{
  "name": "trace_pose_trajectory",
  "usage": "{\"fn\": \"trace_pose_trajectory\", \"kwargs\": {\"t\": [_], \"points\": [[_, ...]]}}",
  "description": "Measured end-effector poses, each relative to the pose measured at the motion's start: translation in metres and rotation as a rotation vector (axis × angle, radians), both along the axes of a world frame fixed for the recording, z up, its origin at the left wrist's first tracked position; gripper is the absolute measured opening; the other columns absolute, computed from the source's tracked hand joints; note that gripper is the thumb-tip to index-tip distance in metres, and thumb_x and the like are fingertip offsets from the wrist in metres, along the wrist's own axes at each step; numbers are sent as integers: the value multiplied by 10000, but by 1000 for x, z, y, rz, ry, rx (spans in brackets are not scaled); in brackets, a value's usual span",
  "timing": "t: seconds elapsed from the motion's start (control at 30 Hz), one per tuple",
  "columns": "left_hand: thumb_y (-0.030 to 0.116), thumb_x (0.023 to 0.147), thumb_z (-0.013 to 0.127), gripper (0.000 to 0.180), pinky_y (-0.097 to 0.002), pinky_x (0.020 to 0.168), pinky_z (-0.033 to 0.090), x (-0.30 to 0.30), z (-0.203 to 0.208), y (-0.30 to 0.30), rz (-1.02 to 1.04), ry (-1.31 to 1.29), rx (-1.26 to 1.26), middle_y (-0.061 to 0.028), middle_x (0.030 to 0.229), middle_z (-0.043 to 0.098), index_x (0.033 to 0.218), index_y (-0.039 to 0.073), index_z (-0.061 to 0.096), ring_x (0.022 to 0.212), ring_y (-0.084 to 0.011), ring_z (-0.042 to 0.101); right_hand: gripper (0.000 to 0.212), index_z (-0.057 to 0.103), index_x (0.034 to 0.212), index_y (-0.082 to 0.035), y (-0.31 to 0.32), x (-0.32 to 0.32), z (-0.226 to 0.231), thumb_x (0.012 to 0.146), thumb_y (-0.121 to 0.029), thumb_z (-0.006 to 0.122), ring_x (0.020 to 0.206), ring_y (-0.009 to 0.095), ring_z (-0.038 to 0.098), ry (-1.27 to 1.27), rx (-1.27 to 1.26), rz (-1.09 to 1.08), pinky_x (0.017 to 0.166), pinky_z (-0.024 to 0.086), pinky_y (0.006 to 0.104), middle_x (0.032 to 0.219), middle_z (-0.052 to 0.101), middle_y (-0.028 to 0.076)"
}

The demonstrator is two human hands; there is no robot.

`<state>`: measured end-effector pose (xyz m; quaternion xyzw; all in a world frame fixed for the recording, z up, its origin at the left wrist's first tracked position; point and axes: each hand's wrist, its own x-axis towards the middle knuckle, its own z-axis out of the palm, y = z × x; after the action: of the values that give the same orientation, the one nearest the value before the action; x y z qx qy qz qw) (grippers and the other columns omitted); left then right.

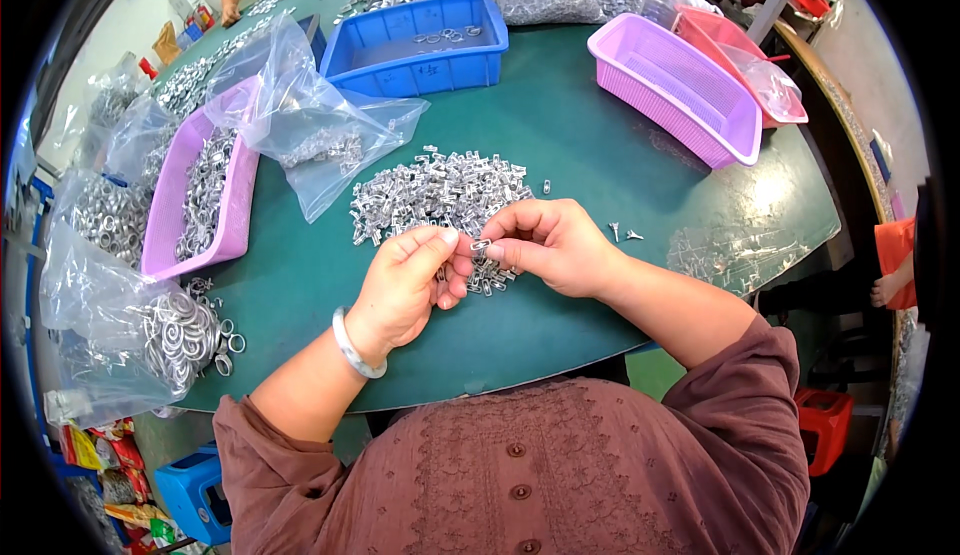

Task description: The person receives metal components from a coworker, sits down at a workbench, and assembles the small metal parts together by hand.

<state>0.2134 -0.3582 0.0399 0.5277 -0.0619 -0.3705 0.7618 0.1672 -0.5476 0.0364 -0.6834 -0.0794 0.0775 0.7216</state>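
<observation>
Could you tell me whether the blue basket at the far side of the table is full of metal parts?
No, the blue basket holds only a few metal rings on its mostly bare floor.

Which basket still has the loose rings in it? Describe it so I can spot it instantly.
On the green table, look to the far side, just left of centre. The blue basket sits there with a few metal rings on its floor; it is the only blue one, its neighbours being pink or red.

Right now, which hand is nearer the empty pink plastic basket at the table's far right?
Right. The right hand lies below-left of the empty pink plastic basket; the left hand sits farther left.
</observation>
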Motion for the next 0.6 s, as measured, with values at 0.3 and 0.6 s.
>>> {"fn": "trace_pose_trajectory", "kwargs": {"t": [0.3, 0.6], "points": [[161, 859, 549, 124, -192, 462, 405, 2, -4, 1, -83, -13, 18, -18, 676, 564, 843, 43, 583, 533, -81, 515, 122, 591, 922, -9, 2, 1, -4, 811, -58, 594, 744, 72, 543, -113, -101, -10, 668, 451, 222, 806, 604, 27], [80, 840, 511, 73, -230, 586, 466, 10, -2, 3, 6, 16, -114, -54, 816, 585, 900, 49, 539, 693, -129, 566, 133, 595, 804, -68, -6, 3, -1, 678, -80, 636, 795, 289, 511, -619, -675, -45, 685, 435, 368, 785, 526, 84]]}}
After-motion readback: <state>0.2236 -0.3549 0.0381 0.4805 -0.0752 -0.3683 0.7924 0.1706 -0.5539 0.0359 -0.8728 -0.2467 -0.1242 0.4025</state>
